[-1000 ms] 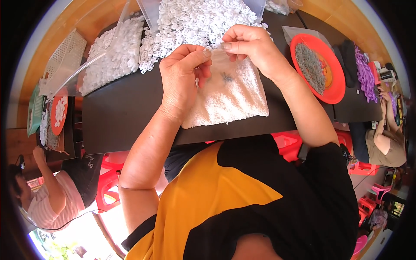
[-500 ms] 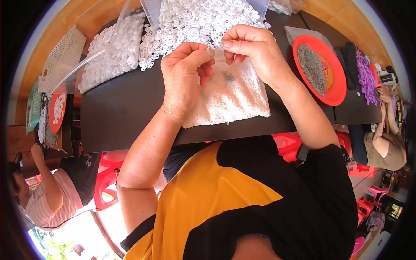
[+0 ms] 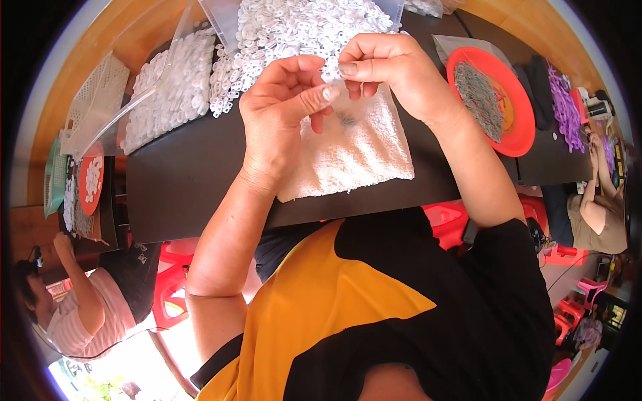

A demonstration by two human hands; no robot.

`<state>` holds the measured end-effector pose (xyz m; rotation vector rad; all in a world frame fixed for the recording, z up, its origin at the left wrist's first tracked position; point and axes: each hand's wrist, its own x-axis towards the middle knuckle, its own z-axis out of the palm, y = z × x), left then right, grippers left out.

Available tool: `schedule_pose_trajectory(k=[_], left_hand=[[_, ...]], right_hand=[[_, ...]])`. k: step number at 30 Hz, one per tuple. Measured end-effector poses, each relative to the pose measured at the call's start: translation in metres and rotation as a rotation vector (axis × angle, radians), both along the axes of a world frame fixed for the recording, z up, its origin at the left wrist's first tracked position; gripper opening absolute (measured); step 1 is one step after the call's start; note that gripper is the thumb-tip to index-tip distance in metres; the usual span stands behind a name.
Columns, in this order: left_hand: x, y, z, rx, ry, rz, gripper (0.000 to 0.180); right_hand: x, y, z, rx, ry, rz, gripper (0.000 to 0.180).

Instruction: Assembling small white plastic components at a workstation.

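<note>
My left hand (image 3: 284,100) is raised over the cream towel (image 3: 354,164), its thumb and index finger spread apart and the other fingers loosely curled. Close beside it, my right hand (image 3: 384,67) pinches thumb against index finger. Whatever is in that pinch is too small to make out against the white pieces behind. Just beyond both hands lies a heap of small white plastic pieces with holes (image 3: 301,30), spilling from a clear bin (image 3: 222,23) onto the dark table (image 3: 187,180). A small dark cluster (image 3: 346,120) rests on the towel.
To the right stands a red plate (image 3: 525,134) with a pile of thin grey pieces (image 3: 478,97). A clear bag of white pieces (image 3: 170,90) lies left. Two people sit nearby, one at far left (image 3: 93,307), one at far right (image 3: 592,214). Purple strips (image 3: 567,113) lie at right.
My left thumb and index finger have parted from their near-closed pose. My right hand keeps its pinch and has shifted slightly.
</note>
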<state>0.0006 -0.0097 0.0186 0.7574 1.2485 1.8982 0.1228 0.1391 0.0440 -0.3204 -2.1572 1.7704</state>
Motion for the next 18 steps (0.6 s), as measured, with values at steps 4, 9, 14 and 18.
schedule_pose_trajectory(k=[4, 9, 14, 18], left_hand=[[0.0, -0.002, -0.001, 0.055, 0.105, -0.097, 0.029], [0.0, -0.005, -0.002, 0.05, 0.192, -0.115, 0.03], [-0.001, -0.006, -0.003, 0.04, 0.23, -0.089, 0.029], [0.0, -0.006, 0.0, 0.054, 0.169, -0.103, 0.025]], right_hand=[[0.004, 0.006, 0.002, -0.041, -0.049, 0.087, 0.016], [0.002, -0.002, 0.002, -0.159, -0.065, 0.113, 0.022], [0.005, -0.005, 0.004, -0.151, -0.065, 0.114, 0.023], [0.005, -0.006, 0.002, -0.09, -0.027, 0.091, 0.023]])
